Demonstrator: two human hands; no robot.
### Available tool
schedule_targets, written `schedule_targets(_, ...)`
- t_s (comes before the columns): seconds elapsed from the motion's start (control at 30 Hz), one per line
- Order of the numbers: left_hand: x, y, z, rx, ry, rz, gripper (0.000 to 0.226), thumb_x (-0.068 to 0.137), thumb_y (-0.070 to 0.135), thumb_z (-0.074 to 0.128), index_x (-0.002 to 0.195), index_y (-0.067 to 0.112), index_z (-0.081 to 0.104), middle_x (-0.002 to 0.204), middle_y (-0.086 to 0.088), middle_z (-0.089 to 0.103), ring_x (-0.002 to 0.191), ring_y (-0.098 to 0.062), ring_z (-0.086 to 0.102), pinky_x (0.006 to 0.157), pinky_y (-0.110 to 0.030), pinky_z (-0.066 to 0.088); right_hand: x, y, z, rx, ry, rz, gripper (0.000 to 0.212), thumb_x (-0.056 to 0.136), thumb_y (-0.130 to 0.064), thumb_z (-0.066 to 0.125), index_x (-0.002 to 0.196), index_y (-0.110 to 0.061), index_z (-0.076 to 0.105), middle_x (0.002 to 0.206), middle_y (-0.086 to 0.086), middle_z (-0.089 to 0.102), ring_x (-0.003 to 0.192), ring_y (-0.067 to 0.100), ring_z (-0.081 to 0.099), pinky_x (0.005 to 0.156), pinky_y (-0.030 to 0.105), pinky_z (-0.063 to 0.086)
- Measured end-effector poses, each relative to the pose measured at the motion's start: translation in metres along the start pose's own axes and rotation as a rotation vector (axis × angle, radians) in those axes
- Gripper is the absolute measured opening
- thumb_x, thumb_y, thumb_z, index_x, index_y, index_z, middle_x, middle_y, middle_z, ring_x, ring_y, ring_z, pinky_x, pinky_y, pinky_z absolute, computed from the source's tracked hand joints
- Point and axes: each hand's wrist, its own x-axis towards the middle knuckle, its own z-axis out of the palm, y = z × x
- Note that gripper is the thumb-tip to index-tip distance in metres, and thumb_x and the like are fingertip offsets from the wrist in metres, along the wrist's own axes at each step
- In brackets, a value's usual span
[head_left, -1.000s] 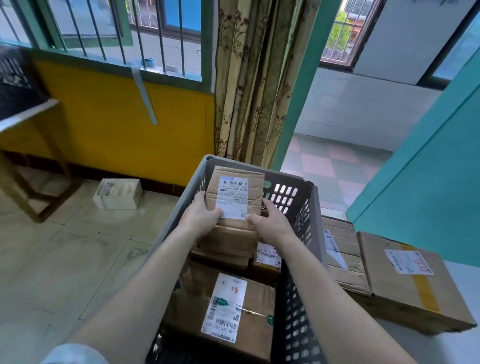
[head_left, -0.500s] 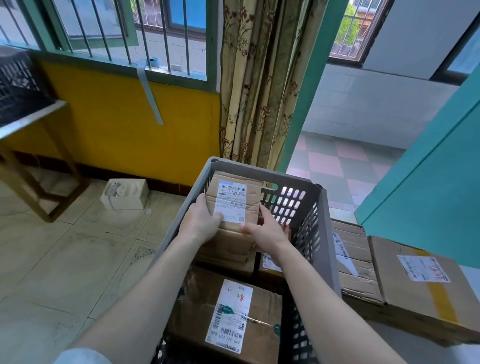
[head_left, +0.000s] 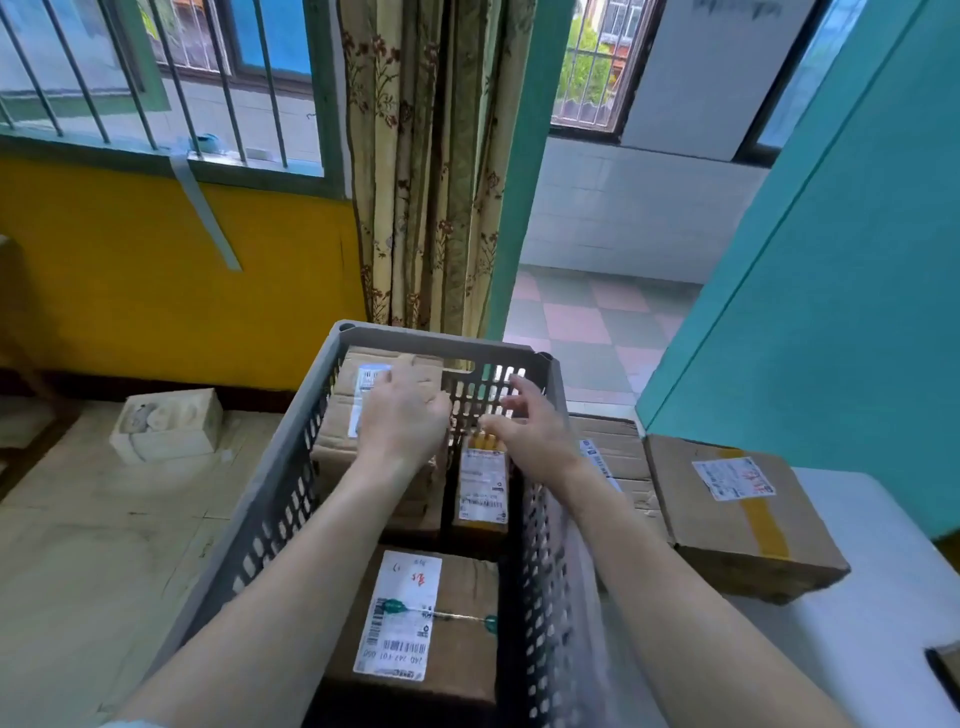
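A grey slotted plastic crate (head_left: 270, 519) stands in front of me with several labelled cardboard parcels inside. My left hand (head_left: 402, 415) lies with relaxed fingers on the top of a brown parcel (head_left: 337, 441) at the crate's far left. My right hand (head_left: 524, 426) hovers open above a narrow parcel (head_left: 480, 488) with a white label, its fingers spread and holding nothing. A larger parcel (head_left: 431, 613) with a barcode label fills the near part of the crate.
Two cardboard boxes, one (head_left: 737, 514) and another (head_left: 618, 462), rest on a white surface (head_left: 857, 649) to the crate's right. A small white box (head_left: 166, 426) sits on the tiled floor at the left. Ahead are a yellow wall (head_left: 156, 280), a curtain (head_left: 426, 171) and an open doorway (head_left: 597, 322).
Both hands held the brown parcel upright between them; now it lies in the crate's far left corner. My right hand has let go and lifted away, and my left rests on top.
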Motion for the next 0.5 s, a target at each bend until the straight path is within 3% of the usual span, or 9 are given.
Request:
schedule_targets(0.07,-0.009,0.018,0.011,-0.088,-0.024,0.063,0.037,0.098,0.028,0.063,0.131,0.014,0.053,0.118,-0.003,0.060,0.106,-0.019,0.056,0.080,-0.032,0.043,-0.010,0.007,-0.023,0.029,0.045,-0.030,0.067,0.097,-0.029,0.066,0.156,-0.024,0.035,0.128,-0.003,0.058,0.109,0.013,0.060,0.090,0.040,0.056)
schedule_targets(0.13,-0.020,0.037,0.022,-0.146,-0.045,0.100,0.040,0.097,0.028,0.065,0.134,0.016,0.053,0.118,-0.002,0.060,0.109,-0.021,0.058,0.086,-0.037,0.050,-0.020,0.019,-0.048,0.046,0.099,-0.046,0.058,0.098,-0.027,0.065,0.151,-0.024,0.040,0.120,-0.007,0.058,0.102,0.008,0.059,0.079,0.028,0.054)
schedule_targets(0.3,-0.044,0.086,0.063,-0.150,-0.156,0.155,0.050,0.098,0.035,0.063,0.142,0.016,0.050,0.131,-0.005,0.062,0.118,-0.024,0.060,0.101,-0.048,0.052,-0.041,0.063,-0.112,0.052,0.196,-0.028,0.061,0.097,-0.033,0.067,0.152,-0.029,0.041,0.132,-0.004,0.056,0.114,0.015,0.059,0.099,0.043,0.055)
schedule_targets(0.5,-0.076,0.150,0.144,-0.118,-0.309,0.094,0.051,0.098,0.037,0.060,0.143,0.017,0.049,0.135,-0.008,0.062,0.119,-0.027,0.061,0.101,-0.046,0.052,-0.058,0.135,-0.202,0.062,0.228,0.002,0.060,0.099,-0.033,0.066,0.153,-0.026,0.040,0.136,0.001,0.055,0.121,0.023,0.058,0.102,0.049,0.054)
